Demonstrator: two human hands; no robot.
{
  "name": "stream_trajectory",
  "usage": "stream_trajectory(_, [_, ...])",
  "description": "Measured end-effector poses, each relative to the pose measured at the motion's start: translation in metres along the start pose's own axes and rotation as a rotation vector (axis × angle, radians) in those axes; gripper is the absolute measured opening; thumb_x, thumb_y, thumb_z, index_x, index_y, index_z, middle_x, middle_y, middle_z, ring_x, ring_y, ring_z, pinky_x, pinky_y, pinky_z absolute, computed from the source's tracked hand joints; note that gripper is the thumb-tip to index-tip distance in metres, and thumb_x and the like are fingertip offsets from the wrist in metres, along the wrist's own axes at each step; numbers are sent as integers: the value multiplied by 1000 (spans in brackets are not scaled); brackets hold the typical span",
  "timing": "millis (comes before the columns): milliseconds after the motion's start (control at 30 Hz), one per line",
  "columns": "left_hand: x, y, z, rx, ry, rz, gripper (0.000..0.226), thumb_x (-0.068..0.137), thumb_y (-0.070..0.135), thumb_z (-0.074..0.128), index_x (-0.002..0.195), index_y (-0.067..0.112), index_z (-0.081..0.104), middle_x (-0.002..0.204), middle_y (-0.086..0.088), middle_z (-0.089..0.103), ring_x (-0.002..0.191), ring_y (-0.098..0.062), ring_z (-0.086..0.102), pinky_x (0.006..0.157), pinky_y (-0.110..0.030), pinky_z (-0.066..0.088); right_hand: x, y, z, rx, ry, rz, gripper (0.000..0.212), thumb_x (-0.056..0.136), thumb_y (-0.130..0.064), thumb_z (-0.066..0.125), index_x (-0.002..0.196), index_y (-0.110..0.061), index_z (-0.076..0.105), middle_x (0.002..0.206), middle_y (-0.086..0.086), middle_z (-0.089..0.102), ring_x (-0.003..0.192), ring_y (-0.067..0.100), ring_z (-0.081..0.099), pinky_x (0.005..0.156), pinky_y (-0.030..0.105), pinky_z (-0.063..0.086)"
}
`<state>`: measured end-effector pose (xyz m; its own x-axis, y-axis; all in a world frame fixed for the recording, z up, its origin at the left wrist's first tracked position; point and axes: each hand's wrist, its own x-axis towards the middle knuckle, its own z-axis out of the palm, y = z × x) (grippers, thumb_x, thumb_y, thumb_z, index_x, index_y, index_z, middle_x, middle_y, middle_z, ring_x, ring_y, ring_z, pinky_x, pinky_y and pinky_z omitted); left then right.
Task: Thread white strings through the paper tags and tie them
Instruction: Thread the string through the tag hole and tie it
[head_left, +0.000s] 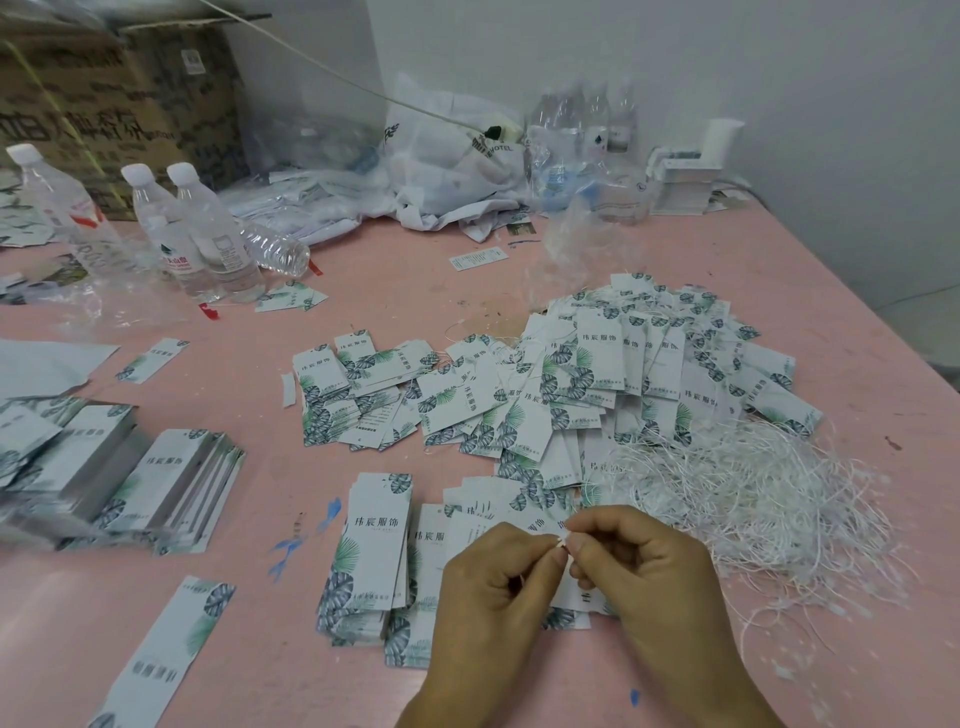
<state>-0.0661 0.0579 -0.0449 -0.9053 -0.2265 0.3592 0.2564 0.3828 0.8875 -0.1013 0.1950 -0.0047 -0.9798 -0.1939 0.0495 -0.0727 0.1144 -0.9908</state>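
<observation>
Four water bottles (208, 234) by one cardboard box (119, 93)

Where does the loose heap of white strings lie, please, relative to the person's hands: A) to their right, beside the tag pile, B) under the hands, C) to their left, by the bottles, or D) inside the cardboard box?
A: the strings spread over the table right of both hands, against the tag pile.
</observation>
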Motion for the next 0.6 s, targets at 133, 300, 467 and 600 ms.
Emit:
stream_trajectory(133, [0,0,0,33,-10,14,15,88,34,61,91,33,76,70,7,61,68,-10,61,60,-25,47,1,1,0,-3,-9,7,36,80,6,72,82,-30,75,62,6,69,55,9,64,57,17,53])
stream_trajectory(300, [0,-2,-1,68,-14,29,15,89,35,62,92,34,76,71,8,61,68,-9,61,60,-20,46,2,1,-2,9,-38,41,33,80,6,72,80,-27,77,62,7,70,55,10,64,56,17,53])
stream_trajectory(467, [1,-1,-2,76,9,50,9,85,38,65,91,38,72,73,10,62,65,-6,59,58,-17,44,5,-3,-8,48,-103,89,27,80,5,71,78,-21,77,58,11,67,52,12,61,55,17,51])
stream_trajectory(600, [0,-1,-3,121,9,103,9,86,36,65,93,36,70,68,9,60,63,-2,57,55,-20,45,6,-2,-9,52,-127,111,28,81,5,71,79,-22,77,57,10,67,52,11,60,55,18,51])
